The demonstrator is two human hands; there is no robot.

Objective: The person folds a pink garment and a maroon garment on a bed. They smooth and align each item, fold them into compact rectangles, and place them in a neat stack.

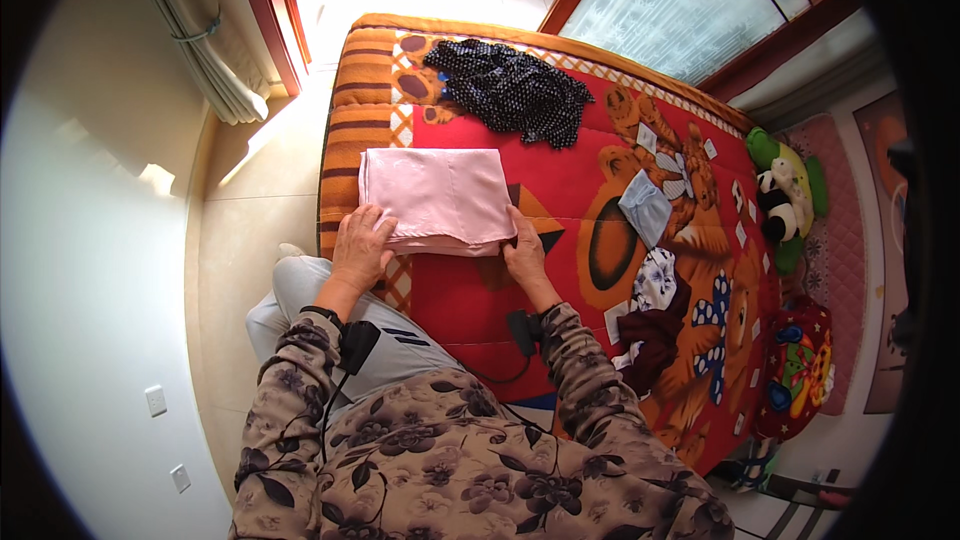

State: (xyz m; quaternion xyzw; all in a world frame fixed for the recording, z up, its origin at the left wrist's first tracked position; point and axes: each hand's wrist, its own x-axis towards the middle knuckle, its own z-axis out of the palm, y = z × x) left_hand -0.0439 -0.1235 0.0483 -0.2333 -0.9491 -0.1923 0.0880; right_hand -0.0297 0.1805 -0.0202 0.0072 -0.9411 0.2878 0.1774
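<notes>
The pink cloth (440,195) lies flat on the bed (470,305), right in front of you, folded into a neat block. Its long side runs from your left to your right, and its short side points away from you. Most of it sits past your hands, so from each grip the cloth goes forward and in toward the middle. Your left grip (361,250) is at the near left corner, with the thumb and some fingers resting on top of the cloth. Your right grip (525,252) is at the near right corner, with the fingers along the right edge. Both touch the cloth, so no hand is nearer, but the left one reaches a bit more over the top. The gap in each grip looks small, but I cannot tell if you are pinching the cloth or just pressing on it, since some fingertips are hidden. Look at the near edge between your hands: the top layer is a bit wavy there, and a lower layer peeks out under it. The black dotted cloth (515,90) is past the pink one, a bit to the right. The blue cloth (647,208) is well off to your right.
</notes>
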